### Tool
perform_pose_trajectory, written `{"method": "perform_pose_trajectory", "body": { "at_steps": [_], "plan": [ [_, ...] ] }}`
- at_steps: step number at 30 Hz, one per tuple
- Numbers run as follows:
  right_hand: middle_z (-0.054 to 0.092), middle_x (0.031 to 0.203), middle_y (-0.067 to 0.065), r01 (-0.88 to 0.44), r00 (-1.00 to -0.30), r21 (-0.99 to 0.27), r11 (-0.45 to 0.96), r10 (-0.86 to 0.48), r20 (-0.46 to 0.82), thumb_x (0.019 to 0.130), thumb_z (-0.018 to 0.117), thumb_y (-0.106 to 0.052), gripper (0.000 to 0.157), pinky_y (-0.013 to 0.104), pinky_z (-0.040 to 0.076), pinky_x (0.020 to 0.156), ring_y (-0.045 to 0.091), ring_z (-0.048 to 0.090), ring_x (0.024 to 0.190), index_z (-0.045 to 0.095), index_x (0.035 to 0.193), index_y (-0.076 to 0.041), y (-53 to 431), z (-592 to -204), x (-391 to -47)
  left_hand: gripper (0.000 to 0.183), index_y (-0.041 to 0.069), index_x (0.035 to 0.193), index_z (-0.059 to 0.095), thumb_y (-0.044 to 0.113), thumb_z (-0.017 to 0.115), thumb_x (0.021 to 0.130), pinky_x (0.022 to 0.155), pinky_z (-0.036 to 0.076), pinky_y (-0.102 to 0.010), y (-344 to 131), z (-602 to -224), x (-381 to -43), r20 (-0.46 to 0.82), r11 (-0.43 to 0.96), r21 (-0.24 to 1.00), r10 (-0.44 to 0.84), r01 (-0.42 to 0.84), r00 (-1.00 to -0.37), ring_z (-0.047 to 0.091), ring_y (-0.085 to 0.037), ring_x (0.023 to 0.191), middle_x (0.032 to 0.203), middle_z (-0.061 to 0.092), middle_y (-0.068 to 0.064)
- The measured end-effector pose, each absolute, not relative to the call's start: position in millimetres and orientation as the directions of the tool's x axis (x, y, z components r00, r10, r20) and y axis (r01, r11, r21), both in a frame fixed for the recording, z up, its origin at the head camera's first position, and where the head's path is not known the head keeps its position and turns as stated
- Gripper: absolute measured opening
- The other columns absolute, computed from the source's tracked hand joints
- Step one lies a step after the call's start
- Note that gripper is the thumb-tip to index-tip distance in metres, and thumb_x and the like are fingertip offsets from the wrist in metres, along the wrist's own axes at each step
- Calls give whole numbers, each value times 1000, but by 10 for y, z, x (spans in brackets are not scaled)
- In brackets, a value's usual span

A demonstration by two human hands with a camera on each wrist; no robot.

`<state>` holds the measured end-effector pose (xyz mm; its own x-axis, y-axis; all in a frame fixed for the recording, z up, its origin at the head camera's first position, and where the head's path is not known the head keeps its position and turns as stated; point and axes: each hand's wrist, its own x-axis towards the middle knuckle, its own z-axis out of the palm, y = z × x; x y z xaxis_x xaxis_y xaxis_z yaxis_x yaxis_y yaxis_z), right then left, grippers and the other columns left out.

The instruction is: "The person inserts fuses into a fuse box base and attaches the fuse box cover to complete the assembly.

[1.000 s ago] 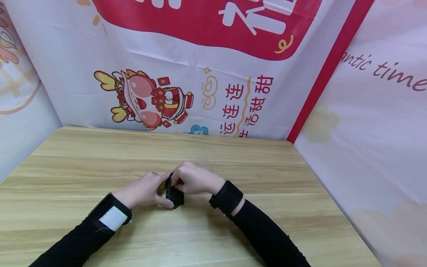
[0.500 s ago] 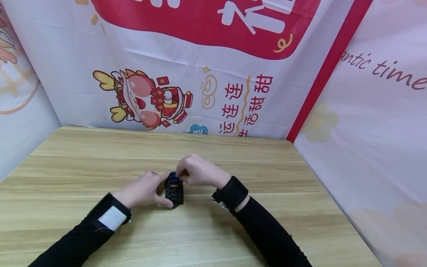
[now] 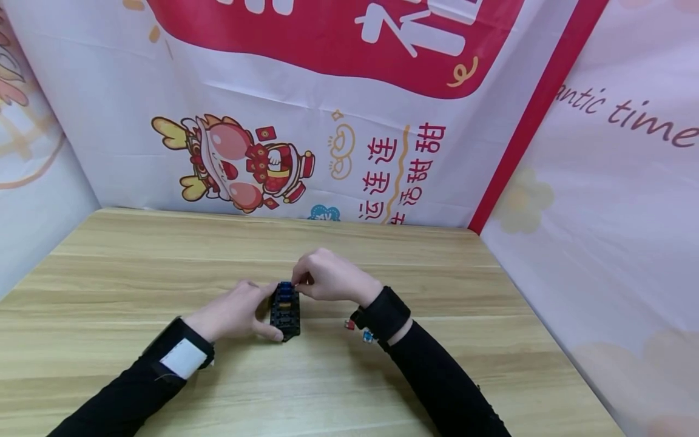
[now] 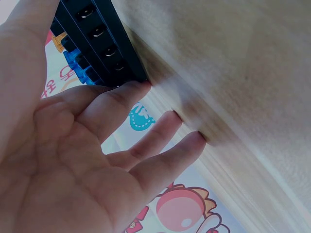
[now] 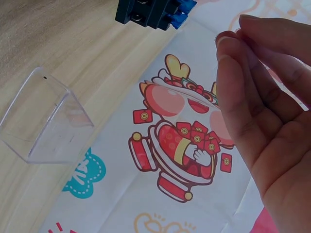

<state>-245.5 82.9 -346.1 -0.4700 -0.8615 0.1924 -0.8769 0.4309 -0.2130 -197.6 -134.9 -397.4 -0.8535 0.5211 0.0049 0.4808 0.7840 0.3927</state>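
A black fuse box [image 3: 285, 318] lies on the table, with blue and orange blade fuses at its far end and dark slots nearer me. My left hand [image 3: 240, 309] steadies it from the left, thumb at the near corner and index finger at the far end. In the left wrist view, the box's side [image 4: 109, 48] shows metal contacts. Just right of the far end hovers my right hand [image 3: 335, 276], fingertips drawn together. A tiny reddish piece seems to show between them, mostly hidden. In the right wrist view, the blue fuses [image 5: 181, 13] are apart from the fingers.
A clear plastic cover [image 5: 46, 121] rests on the table, hidden behind my right hand in the head view. Near my right wrist lie a small red fuse [image 3: 349, 325] and a blue fuse [image 3: 368, 335]. Printed cloth walls [image 3: 262, 79] border the wooden table [image 3: 164, 261].
My right hand has moved off the fuse box, away from me and slightly right, uncovering the blue and orange fuses. Loose fuses by the wrist have come into view. The left hand stays put.
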Motion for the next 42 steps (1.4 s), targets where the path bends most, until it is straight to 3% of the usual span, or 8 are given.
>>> {"method": "perform_pose_trajectory", "body": {
  "at_steps": [8,26,42],
  "plan": [
    [58,80,-11,-877,-469,-225,425,-860,200,87,68,-16,5,10,41,61,0,52,68,72,87,-14,848,-3457,-2450,104,3,143,42,64,74,65,89,41,-52,-1347,-3985,-1962,-17,796,399,502,455,-865,48,-33,110,122,52,-20],
    [58,80,-13,-858,-500,-222,464,-853,149,89,68,-25,8,13,40,60,0,51,69,72,87,-19,864,-3419,-2447,104,1,142,42,64,73,66,90,41,-53,-1344,-3963,-1962,-32,799,406,497,443,-867,48,-33,110,124,51,-22],
    [58,79,-13,-857,-500,-225,463,-853,148,89,67,-22,8,12,41,61,0,52,69,72,87,-17,887,-3341,-2396,103,1,141,43,65,73,66,91,40,-53,-1339,-3961,-1979,-29,800,395,503,452,-864,48,-34,112,124,52,-21]
  ]
}}
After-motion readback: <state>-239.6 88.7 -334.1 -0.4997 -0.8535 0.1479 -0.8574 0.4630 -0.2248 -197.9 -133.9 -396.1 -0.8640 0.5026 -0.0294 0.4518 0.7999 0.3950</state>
